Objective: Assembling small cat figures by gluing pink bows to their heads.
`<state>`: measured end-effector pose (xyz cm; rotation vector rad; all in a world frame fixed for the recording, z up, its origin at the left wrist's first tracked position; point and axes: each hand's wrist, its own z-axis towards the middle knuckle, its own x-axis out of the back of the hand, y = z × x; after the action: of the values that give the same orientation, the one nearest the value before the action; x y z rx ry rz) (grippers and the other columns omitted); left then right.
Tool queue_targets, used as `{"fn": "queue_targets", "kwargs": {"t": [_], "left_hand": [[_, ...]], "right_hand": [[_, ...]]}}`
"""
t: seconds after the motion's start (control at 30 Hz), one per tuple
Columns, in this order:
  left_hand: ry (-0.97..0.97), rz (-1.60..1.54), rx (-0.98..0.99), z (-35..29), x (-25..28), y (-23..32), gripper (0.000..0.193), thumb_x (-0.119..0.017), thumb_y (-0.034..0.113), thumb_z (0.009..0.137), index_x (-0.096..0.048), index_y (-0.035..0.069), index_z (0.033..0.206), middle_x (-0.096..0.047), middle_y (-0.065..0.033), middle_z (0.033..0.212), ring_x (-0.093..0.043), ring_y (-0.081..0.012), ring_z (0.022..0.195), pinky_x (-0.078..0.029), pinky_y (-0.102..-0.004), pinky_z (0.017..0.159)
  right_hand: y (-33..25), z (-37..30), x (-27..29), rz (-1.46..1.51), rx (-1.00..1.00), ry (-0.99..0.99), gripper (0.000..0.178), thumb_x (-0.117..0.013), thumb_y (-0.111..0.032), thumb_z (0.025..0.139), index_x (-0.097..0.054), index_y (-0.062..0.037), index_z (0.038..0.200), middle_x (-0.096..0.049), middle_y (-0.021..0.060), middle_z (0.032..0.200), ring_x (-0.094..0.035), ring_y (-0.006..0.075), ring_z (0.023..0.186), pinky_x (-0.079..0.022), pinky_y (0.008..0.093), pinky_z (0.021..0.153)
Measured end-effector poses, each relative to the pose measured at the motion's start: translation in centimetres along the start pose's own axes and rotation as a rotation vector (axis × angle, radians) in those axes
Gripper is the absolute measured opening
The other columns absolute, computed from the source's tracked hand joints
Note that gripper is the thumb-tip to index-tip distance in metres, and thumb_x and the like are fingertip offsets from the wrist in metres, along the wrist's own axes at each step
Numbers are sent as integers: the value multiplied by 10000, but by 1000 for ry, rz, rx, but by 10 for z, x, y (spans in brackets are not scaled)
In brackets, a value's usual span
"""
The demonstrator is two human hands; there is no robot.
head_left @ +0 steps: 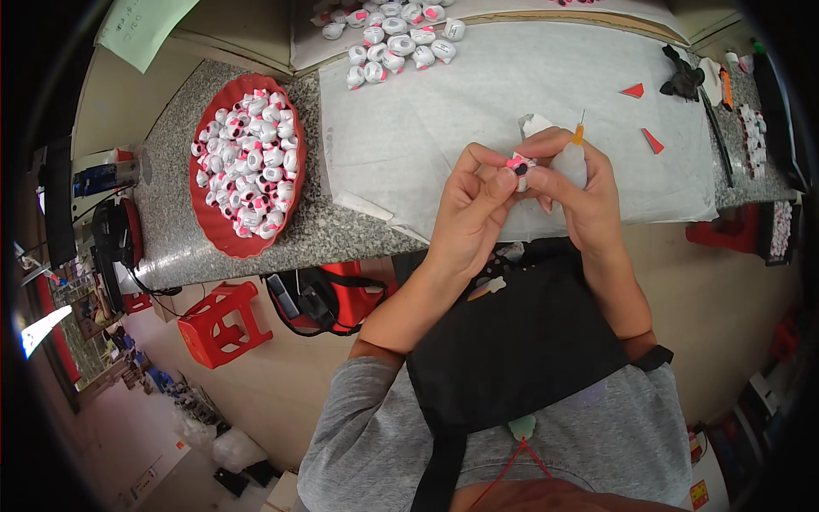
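Observation:
Above the near edge of the paper-covered worktop, my two hands meet around one small white figurine (521,165) with pink and black parts. My left hand (476,192) pinches it between thumb and fingers from the left. The thumb of my right hand (584,189) presses on its other side. Tucked in the fingers of that right hand is a translucent glue bottle (570,164) with an orange collar and a thin needle tip pointing up and away. A pale scrap (535,124) shows just behind my fingers.
A red scalloped bowl (207,229) of similar figurines stands at left on the granite counter (341,230). More figurines (397,43) lie at the back of the white paper (401,136). Two red pieces (653,141) and a black crumpled thing (682,77) lie at right. Below left is a red stool (223,324).

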<state>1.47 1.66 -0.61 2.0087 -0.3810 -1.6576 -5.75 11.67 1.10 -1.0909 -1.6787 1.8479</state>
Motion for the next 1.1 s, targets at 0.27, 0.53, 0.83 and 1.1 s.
{"fn": "queue_targets", "kwargs": {"t": [0.27, 0.53, 0.83, 1.1], "left_hand": [[-12, 77, 5, -1, 3, -3, 220, -436, 152, 815, -394, 51, 1006, -533, -109, 893, -535, -192, 801, -426, -299, 744], [47, 124, -41, -4, 5, 4, 261, -413, 138, 823, -400, 17, 1054, -531, -108, 896, -528, -181, 811, -415, -302, 755], [557, 892, -1081, -25, 67, 158, 100, -468, 95, 775, -462, 3, 812, -500, -119, 847, -498, -194, 764, -389, -309, 726], [527, 1919, -804, 15, 53, 137, 144, -600, 49, 642, -537, 34, 771, -560, -102, 799, -526, -246, 754, -394, -318, 682]], "right_hand": [[3, -1, 5, 135, -140, 102, 86, -497, -62, 739, -524, 8, 781, -483, 22, 579, -414, 46, 475, -316, 170, 394], [7, 1, 0, 110, -76, 69, 78, -501, -41, 730, -508, 4, 794, -512, 56, 687, -403, 49, 486, -336, 177, 417], [5, 1, 11, 28, -56, 88, 65, -494, -33, 723, -504, -1, 779, -524, 74, 785, -370, 46, 481, -335, 189, 437], [2, 1, 6, -57, 15, 128, 205, -489, -27, 686, -445, -9, 886, -467, 70, 843, -389, 65, 543, -326, 182, 431]]}}
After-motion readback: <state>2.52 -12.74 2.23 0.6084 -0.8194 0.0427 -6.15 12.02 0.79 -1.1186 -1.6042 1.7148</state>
